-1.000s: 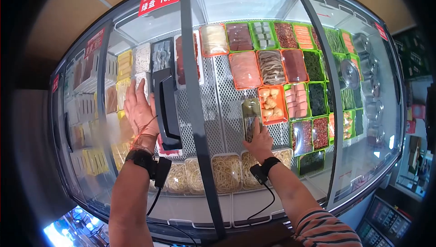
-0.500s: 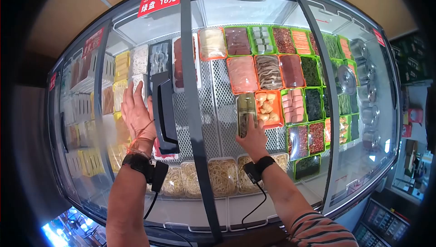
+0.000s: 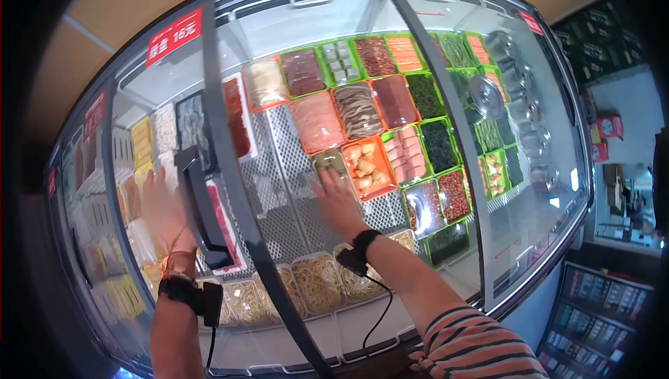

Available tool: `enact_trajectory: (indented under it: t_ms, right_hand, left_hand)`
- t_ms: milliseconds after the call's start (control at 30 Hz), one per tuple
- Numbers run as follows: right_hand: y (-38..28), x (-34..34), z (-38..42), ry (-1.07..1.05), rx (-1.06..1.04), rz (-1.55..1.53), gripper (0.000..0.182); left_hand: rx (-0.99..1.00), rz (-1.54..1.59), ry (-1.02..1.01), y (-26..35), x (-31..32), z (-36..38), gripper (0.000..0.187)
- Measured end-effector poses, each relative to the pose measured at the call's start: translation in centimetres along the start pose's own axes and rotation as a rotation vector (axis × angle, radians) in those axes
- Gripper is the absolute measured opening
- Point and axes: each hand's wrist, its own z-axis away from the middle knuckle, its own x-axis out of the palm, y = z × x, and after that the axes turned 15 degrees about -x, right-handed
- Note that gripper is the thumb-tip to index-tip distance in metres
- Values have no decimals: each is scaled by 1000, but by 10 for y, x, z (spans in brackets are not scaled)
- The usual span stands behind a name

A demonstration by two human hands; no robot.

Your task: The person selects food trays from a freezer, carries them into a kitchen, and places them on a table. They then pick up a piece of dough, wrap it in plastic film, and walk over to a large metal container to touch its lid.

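Observation:
In the head view my right hand [image 3: 341, 206] reaches into the glass-topped display case. Its fingers are stretched out, touching the near end of a wrapped tray of dark green food [image 3: 330, 161] and partly covering it. Against that tray's right side sits an orange tray of pale yellow, rounded pieces [image 3: 367, 168]. My left hand [image 3: 166, 215] is smeared by motion, its fingers pointing up and apart, over the sliding glass panel just left of the black door handle [image 3: 203, 208]. Nothing shows in the left palm. A strapped device sits on each wrist.
Wrapped trays of sliced pink meat [image 3: 317, 122], mushroom strips [image 3: 359, 110] and red beans [image 3: 453, 195] stand in rows. Noodle packs [image 3: 317, 285] line the front. A grey door frame [image 3: 244, 191] crosses between my arms. Metal lids [image 3: 486, 96] are at the right.
The view has turned and shifted, so the case sits further left. My right hand has drawn back slightly along the green tray. My left hand has become blurred beside the handle.

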Motion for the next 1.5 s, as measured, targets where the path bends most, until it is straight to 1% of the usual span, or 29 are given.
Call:
enact_trajectory:
  t_ms: [33, 100, 133, 200, 233, 300, 367, 433, 500, 533, 633, 700, 800, 867, 900, 967, 1033, 1100, 1167, 1233, 1267, 1333, 1367, 1433, 1467, 1500]
  right_hand:
    - [4, 3, -4, 3, 20, 10, 58]
    - [13, 5, -14, -17, -141, -25, 47]
    - [18, 4, -17, -11, -130, -22, 47]
    - [24, 3, -21, -83, -159, 64, 47]
    - [26, 3, -21, -81, -153, 64, 47]
    - [28, 0, -23, -117, -203, 123, 48]
    - [30, -3, -24, -100, -191, 144, 48]
    - [31, 0, -20, -90, -173, 165, 49]
    - [32, 9, -22, 3, -195, 274, 50]
    - [32, 10, -23, 2, -191, 275, 50]
    - [30, 6, -25, -42, -156, 227, 50]
    - [27, 4, -27, -58, -98, 204, 43]
    - [26, 6, -28, -60, -71, 181, 43]
    - [26, 11, -30, -56, -59, 173, 44]
    - [24, 12, -32, -51, -48, 168, 45]
    - [13, 14, -35, -55, -49, 155, 44]
    - [-13, 5, -30, -67, -42, 137, 43]
    - [-55, -13, -16, 25, -128, 32, 44]
    - [-87, -27, 7, 140, -124, -245, 43]
    - [-110, -37, 25, -32, -138, -423, 42]
    - [-114, -38, 33, -30, -136, -426, 42]
    - [-114, -41, 48, -320, -108, -741, 42]
    - [-110, -38, 53, -321, -119, -744, 42]
    - [-95, -27, 64, -271, 57, -778, 44]
    - [-85, -23, 67, -269, 43, -775, 44]
    - [-74, -21, 68, -224, 37, -711, 43]
  left_hand:
    - [-1, 17, 4, 4, -1, 1, 47]
    - [-16, 86, -11, 7, -2, 2, 48]
    - [-31, 110, -21, 5, -1, 1, 49]
    - [-34, 112, -9, 1, 2, -1, 49]
    - [-48, 112, 3, 1, 3, -1, 50]
    - [-41, 134, 13, 3, 1, 3, 50]
    - [-31, 157, 15, 4, -2, 4, 50]
    - [9, 204, 53, 5, -2, 5, 60]
    - [12, 189, 31, 6, -4, 5, 61]
    - [9, 170, 17, 6, -4, 5, 62]
    - [1, 160, 31, 5, -2, 5, 59]
    - [-8, 142, 42, 4, -1, 6, 58]
    - [2, 153, 50, 7, -4, 7, 56]
    - [28, 74, 73, 8, -5, 7, 48]
    - [27, 74, 71, 7, -5, 7, 48]
    - [46, 67, 82, 4, -2, 6, 48]
    - [44, 59, 79, 3, 0, 6, 49]
    - [36, 51, 89, 5, 0, 5, 49]
    - [21, 47, 83, 8, -3, 6, 49]
    - [8, 41, 83, 8, -2, 6, 49]
    - [-5, 34, 82, 8, -2, 6, 49]
    - [-5, 32, 69, 7, 0, 5, 48]
    - [-10, 33, 59, 5, 0, 4, 48]
    - [-26, 27, 40, 5, -1, 2, 48]
    - [-34, 28, 19, 5, 0, 0, 48]
    - [-20, -8, 24, 3, 3, -2, 47]
